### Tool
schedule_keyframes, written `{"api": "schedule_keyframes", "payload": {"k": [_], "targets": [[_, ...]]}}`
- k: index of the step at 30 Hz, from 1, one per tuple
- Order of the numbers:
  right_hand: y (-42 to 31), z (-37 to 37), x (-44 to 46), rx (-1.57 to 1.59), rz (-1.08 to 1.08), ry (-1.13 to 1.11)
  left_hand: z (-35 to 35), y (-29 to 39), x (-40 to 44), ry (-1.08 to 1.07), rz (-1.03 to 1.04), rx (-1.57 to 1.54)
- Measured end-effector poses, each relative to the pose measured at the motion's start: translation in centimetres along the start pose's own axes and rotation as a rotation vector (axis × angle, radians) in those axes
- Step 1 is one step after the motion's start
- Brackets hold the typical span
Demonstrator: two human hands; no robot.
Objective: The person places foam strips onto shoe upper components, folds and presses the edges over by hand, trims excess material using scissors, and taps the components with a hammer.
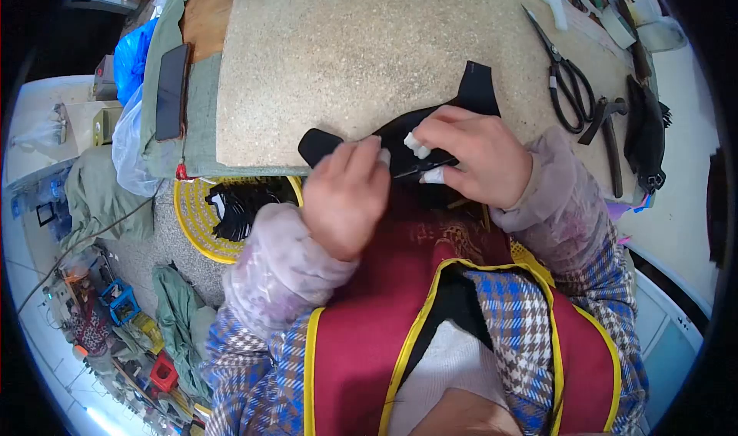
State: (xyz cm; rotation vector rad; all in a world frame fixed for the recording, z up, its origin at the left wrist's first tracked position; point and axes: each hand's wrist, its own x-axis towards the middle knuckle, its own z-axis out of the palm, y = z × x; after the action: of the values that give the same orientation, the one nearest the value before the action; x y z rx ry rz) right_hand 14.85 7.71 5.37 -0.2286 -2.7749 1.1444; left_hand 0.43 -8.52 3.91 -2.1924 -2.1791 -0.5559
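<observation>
A black piece of material (pixel 478 90) with strap-like ends lies over the near edge of the pale work board (pixel 307 59). On its left part, my left hand (pixel 350 194) is closed with bent fingers pressed onto the black piece. My right hand (pixel 480 155) pinches a small white wad (pixel 417 144) between thumb and fingers, over the middle of the black piece. White wrapping covers the tip of my right thumb. The black piece's lower part hangs toward my lap, partly hidden by my hands.
Black scissors (pixel 569 82), a hammer (pixel 610 136) and a black pouch (pixel 647 129) lie at the right. A phone (pixel 172 92) rests on green cloth at the left. Below the edge stands a yellow basket (pixel 188 225) with black pieces.
</observation>
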Motion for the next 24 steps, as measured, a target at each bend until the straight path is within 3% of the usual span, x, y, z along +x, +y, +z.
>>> {"api": "schedule_keyframes", "payload": {"k": [4,7,12,18,24], "targets": [[1.0,0.3,-0.4,0.072,-0.030,0.025,2.1,3.7,2.0,0.048,-0.044,0.387],[2.1,0.4,-1.8,0.317,0.080,0.045,2.1,3.6,2.9,0.063,-0.043,0.252],[2.5,-1.1,-3.7,0.343,0.092,0.060,1.1,1.6,2.8,0.028,0.099,-0.069],[3.4,-2.9,-6.3,0.209,0.048,-0.089,1.2,0.5,2.9,0.049,0.263,-0.039],[5.6,-2.6,-6.9,0.270,0.057,-0.035,0.4,1.4,3.2,-0.034,0.194,-0.055]]}}
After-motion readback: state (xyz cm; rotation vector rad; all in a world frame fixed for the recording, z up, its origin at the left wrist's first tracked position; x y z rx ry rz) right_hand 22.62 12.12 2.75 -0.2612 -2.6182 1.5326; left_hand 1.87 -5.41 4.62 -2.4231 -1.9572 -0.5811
